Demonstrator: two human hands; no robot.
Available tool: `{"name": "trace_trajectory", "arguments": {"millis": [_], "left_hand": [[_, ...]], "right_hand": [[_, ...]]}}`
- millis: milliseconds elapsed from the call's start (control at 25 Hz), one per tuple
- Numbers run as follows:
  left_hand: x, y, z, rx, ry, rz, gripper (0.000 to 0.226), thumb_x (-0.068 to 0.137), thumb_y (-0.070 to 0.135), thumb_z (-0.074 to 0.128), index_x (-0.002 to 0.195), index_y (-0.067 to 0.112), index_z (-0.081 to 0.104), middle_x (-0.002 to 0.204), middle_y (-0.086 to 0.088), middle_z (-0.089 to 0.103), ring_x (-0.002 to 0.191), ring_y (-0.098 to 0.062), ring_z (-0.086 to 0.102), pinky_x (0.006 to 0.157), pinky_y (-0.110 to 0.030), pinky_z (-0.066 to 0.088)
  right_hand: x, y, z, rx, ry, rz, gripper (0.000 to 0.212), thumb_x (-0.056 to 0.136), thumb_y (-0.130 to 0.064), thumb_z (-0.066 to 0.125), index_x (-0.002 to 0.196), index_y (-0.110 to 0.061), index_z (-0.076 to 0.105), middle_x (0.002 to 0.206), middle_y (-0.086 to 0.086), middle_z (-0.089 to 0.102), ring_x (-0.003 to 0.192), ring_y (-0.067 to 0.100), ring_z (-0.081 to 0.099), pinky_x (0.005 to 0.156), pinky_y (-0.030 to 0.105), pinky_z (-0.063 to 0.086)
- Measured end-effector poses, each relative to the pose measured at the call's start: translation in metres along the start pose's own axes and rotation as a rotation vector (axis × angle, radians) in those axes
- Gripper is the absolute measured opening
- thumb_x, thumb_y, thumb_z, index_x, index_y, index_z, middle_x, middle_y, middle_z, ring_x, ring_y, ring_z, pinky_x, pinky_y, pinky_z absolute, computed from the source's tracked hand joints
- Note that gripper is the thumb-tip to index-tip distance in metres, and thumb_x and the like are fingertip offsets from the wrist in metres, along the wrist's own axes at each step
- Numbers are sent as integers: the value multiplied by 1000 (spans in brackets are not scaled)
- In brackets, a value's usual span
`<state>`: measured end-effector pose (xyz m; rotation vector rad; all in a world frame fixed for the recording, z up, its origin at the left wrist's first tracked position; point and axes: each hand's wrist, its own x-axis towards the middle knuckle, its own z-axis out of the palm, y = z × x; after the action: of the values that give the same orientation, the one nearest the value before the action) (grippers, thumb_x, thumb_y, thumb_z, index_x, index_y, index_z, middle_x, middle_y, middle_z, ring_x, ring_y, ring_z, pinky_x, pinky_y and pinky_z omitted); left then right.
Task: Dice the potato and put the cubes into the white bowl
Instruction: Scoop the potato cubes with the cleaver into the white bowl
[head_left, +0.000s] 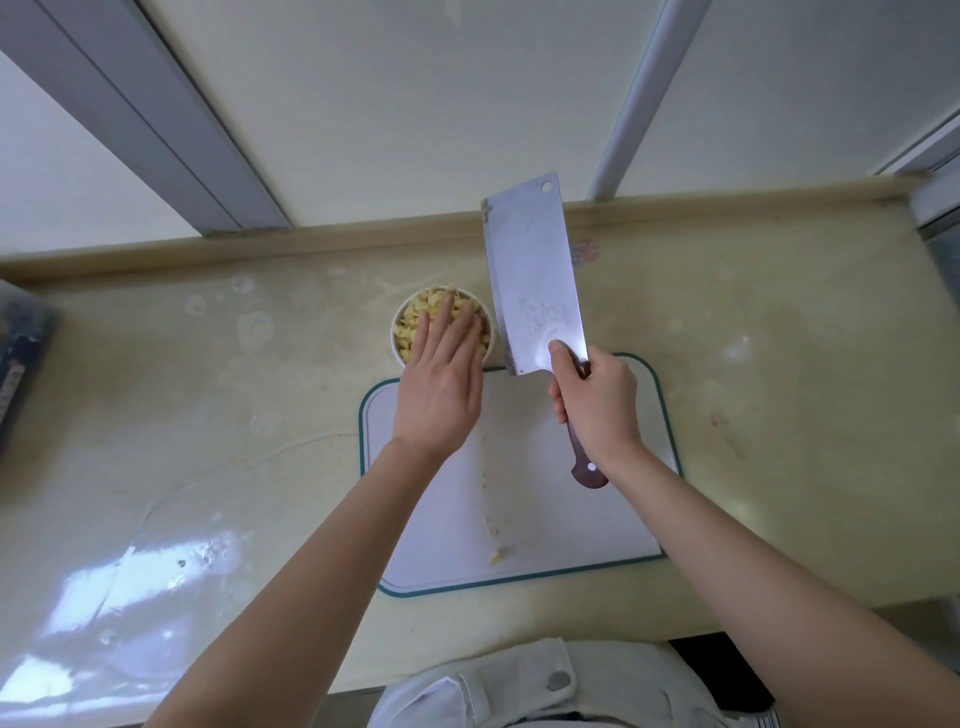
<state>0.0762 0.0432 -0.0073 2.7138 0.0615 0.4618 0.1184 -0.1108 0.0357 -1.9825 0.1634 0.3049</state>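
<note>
**A:** Your left hand is lying flat with its fingers straight and together. The fingertips are resting on the potato cubes, and the hand is grasping nothing.

**B:** Your right hand is wrapping its fingers round the dark wooden handle of the cleaver, with one finger reaching onto the heel of the blade.

**A:** You are holding that blade up off the board. Its broad side is facing you and its far end is pointing toward the back wall.

**B:** The cubes are sitting heaped in the white bowl. The bowl is standing on the bench just beyond the far left corner of the cutting board, just left of the blade.

**A:** Your left palm is covering the bowl's near rim and that corner of the board.

**B:** A thin line of potato scraps is lying down the middle of the board, between your forearms.

**A:** The board, white with a green edge, is lying flat on the bench in front of you. Wet patches are shining on the bench to your left.

**B:** Something dark is showing at the far left edge, and I cannot tell what it is.
</note>
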Motion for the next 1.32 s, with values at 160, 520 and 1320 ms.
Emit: {"name": "trace_trajectory", "arguments": {"millis": [160,520,1320], "left_hand": [[-18,13,-10,-187,-8,102,33,94,12,38,112,0,62,109,-15,60,105,-27,51,89,-38,41],[-96,7,17,-59,-388,-208,58,94,29,19,140,0,37,148,-18,33,139,-32,28,116,-34,15],[-148,46,2,-560,-147,-447,44,93,23,24,129,7,43,133,-3,40,113,-6,44,93,-15,32]], "right_hand": [[-8,21,-27,-70,4,-56,44,94,-22,54,57,0,49,40,-3,49,35,11,43,43,18,38],[-47,95,-98,-374,-21,-94,34,95,-26,58,67,-7,59,49,3,56,36,11,44,44,26,38],[-79,115,-77,-1058,-117,-730,37,62,-15,88,96,-20,75,59,-1,53,49,20,56,38,21,24]]}}
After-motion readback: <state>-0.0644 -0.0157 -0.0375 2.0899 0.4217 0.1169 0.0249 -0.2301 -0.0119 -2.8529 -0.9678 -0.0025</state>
